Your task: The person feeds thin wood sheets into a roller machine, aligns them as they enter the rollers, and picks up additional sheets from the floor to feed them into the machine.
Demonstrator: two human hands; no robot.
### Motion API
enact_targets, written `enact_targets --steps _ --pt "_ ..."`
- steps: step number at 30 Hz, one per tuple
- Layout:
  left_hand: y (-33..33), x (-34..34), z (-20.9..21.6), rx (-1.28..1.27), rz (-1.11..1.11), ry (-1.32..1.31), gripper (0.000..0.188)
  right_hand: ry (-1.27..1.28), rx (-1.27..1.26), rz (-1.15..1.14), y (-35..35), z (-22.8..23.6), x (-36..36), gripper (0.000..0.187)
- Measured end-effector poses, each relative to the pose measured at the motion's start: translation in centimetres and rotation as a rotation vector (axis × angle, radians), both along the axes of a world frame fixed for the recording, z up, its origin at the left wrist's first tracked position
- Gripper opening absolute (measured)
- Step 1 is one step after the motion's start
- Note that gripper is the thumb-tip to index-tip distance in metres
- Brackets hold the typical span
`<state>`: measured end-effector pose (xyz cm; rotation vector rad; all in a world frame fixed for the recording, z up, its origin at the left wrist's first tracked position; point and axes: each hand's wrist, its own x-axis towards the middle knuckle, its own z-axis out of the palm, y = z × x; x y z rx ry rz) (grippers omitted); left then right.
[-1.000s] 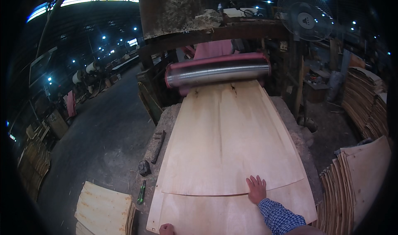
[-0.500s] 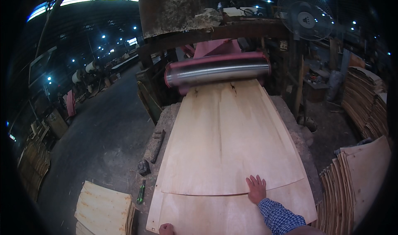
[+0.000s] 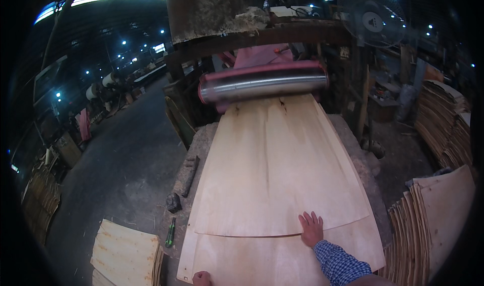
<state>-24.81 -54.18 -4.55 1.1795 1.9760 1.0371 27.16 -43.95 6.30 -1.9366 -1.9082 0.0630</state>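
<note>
A large pale wood veneer sheet [image 3: 272, 175] runs from under a shiny roller [image 3: 264, 83] down toward me. Beneath it another veneer sheet [image 3: 252, 256] sticks out at the near end. My right hand [image 3: 312, 230] lies flat across the upper sheet's near edge, fingers spread, with nothing gripped. At the lower left, my left hand [image 3: 201, 279] is curled closed on the lower sheet near its front corner. The bottom of the picture cuts it off, and whatever its fingers may hold is hidden.
Left of the sheets lie a green-handled tool [image 3: 171, 232], a dark block [image 3: 173, 202] and a dark bar [image 3: 190, 176]. Veneer stacks stand at lower left [image 3: 123, 253] and right [image 3: 413, 225]. A fan [image 3: 372, 21] is at upper right.
</note>
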Motion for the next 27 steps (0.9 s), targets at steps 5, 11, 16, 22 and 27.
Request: enact_targets --steps 5,11,16,22,27 --pt "0.0 1.1 2.0 -0.077 0.079 -0.152 0.027 0.009 -0.028 -0.005 -0.1 0.3 0.1 0.069" --pt "0.0 1.7 3.4 -0.073 0.085 -0.059 0.026 0.011 -0.035 -0.004 0.2 0.7 0.1 0.069" --pt "-0.1 2.6 4.9 -0.135 0.121 -0.082 0.025 0.021 -0.008 -0.015 2.5 0.3 1.1 0.068" --pt "-0.2 2.1 3.1 -0.102 0.168 -0.085 0.026 0.013 0.027 -0.012 10.7 0.0 3.2 0.07" --pt "-0.6 4.5 9.6 -0.246 0.253 -0.243 0.029 -0.087 0.064 -0.061 19.7 -0.6 4.6 0.063"
